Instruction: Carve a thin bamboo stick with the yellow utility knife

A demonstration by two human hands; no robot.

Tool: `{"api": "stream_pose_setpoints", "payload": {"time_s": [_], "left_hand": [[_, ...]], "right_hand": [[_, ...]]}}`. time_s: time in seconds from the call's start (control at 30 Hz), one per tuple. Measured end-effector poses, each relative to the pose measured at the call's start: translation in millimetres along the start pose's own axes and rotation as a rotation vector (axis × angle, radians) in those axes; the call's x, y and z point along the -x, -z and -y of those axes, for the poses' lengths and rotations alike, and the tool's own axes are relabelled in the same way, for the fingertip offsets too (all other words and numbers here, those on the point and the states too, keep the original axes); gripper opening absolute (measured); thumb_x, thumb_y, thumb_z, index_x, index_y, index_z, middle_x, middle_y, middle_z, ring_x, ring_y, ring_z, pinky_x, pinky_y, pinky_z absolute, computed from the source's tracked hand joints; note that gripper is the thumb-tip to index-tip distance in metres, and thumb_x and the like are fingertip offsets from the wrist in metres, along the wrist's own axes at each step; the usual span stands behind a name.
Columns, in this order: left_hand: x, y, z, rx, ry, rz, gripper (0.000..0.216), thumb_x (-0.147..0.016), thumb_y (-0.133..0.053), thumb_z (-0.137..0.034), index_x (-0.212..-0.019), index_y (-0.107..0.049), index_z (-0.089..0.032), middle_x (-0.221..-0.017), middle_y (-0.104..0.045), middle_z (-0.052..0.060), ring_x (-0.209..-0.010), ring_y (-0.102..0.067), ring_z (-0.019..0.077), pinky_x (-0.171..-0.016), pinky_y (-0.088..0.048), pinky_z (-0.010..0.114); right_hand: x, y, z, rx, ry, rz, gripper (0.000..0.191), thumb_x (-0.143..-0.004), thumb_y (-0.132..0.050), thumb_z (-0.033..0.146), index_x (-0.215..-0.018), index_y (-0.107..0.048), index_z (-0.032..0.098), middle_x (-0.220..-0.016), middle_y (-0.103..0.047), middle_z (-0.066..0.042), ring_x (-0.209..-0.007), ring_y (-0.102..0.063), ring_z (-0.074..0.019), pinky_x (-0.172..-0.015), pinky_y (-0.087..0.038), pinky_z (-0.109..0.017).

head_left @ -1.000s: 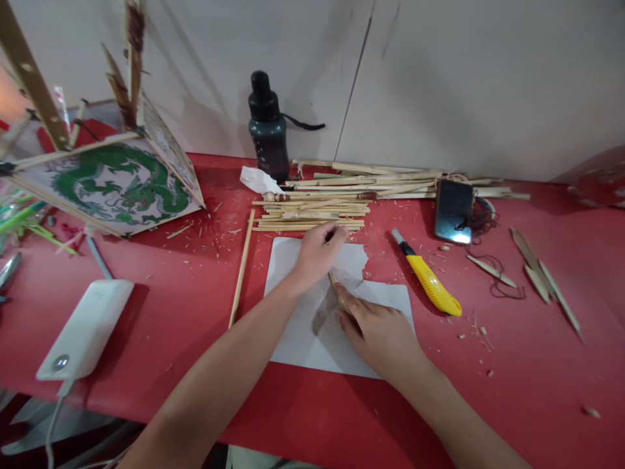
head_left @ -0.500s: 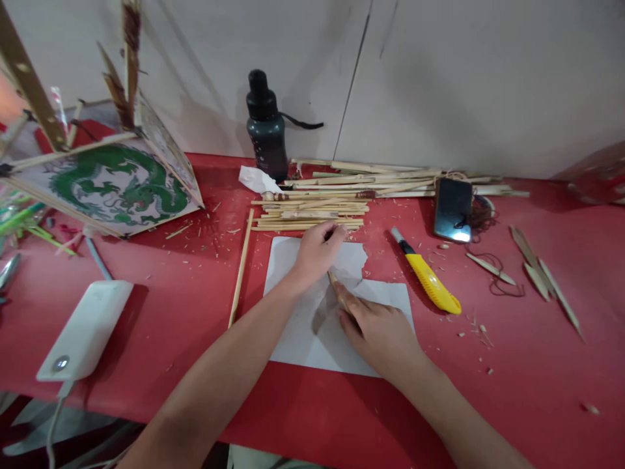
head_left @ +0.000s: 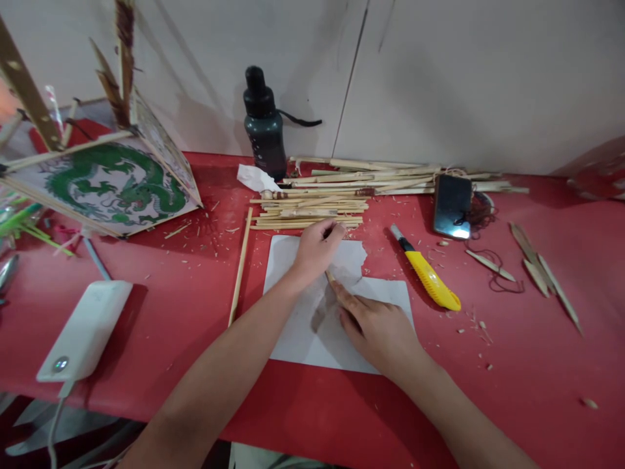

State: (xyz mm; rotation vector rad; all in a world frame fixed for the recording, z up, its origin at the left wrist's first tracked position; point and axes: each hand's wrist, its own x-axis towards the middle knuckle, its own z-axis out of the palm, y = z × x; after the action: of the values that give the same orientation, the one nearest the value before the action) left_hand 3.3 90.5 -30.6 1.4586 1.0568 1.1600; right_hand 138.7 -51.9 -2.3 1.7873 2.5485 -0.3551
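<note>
A torn sheet of white paper (head_left: 303, 345) lies on the red table below both hands. My right hand (head_left: 375, 329) is closed round a short, pale bamboo stick (head_left: 331, 278), index finger stretched along it and its tip close to the left wrist. My left hand (head_left: 317, 247) rests at the upper part of the paper with curled fingers; what they hold, if anything, is hidden. Just beyond it lies a row of cut bamboo sticks (head_left: 307, 213). A yellow utility knife (head_left: 432, 280) lies to the right of the paper.
A dark bottle (head_left: 266, 140) stands by the wall. At left are a dragon-painted paper lantern (head_left: 117, 189) and a white power bank (head_left: 85, 332) with a cable. A phone (head_left: 452, 207), brown thread (head_left: 498, 277) and sharpened bamboo pieces (head_left: 559, 293) lie at right, among shavings.
The stick's tip and my right index finger have shifted slightly left, towards the left wrist. My left hand keeps the same pose. The whole view has shifted a little.
</note>
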Motion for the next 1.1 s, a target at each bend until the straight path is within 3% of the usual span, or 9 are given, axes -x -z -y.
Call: {"api": "stream_pose_setpoints", "payload": {"time_s": [0.3, 0.5, 0.77, 1.1], "left_hand": [[0.5, -0.4, -2.9, -0.013, 0.007, -0.001, 0.039, -0.096, -0.054, -0.041, -0.065, -0.043, -0.020, -0.063, -0.038, -0.004, -0.064, -0.035, 0.0114, -0.062, -0.026, 0.030], [0.5, -1.0, -2.4, -0.014, 0.006, -0.006, 0.038, -0.095, -0.054, -0.041, -0.066, -0.045, -0.020, -0.064, -0.042, -0.004, -0.065, -0.037, 0.0115, -0.063, -0.027, 0.030], [-0.6, -0.7, -1.4, -0.016, -0.013, -0.005, 0.039, -0.096, -0.054, -0.039, -0.064, -0.042, -0.020, -0.062, -0.038, -0.004, -0.063, -0.036, 0.0116, -0.062, -0.027, 0.031], [0.0, -0.9, -0.8, -0.007, -0.009, -0.003, 0.041, -0.096, -0.054, -0.043, -0.064, -0.042, -0.020, -0.063, -0.040, -0.002, -0.065, -0.037, 0.0126, -0.063, -0.027, 0.032]], "right_hand": [[1.3, 3.2, -3.7, -0.038, 0.127, -0.052, 0.055, -0.096, -0.047, 0.020, -0.148, -0.059, 0.028, -0.090, -0.080, 0.001, -0.074, -0.072, -0.0154, -0.059, -0.045, -0.027], [-4.6, 6.4, -22.3, -0.009, -0.114, -0.206, 0.054, -0.094, -0.050, 0.020, -0.146, -0.062, 0.030, -0.086, -0.080, 0.000, -0.065, -0.069, -0.0154, -0.057, -0.042, -0.027], [-5.9, 3.9, -16.8, -0.048, -0.173, -0.205, 0.048, -0.097, -0.048, 0.025, -0.142, -0.065, 0.025, -0.092, -0.081, -0.003, -0.069, -0.071, -0.0178, -0.059, -0.045, -0.029], [-8.4, 10.1, -14.3, -0.023, -0.207, -0.150, 0.047, -0.101, -0.046, 0.034, -0.143, -0.064, 0.028, -0.099, -0.082, -0.004, -0.077, -0.074, -0.0206, -0.061, -0.048, -0.030]]}}
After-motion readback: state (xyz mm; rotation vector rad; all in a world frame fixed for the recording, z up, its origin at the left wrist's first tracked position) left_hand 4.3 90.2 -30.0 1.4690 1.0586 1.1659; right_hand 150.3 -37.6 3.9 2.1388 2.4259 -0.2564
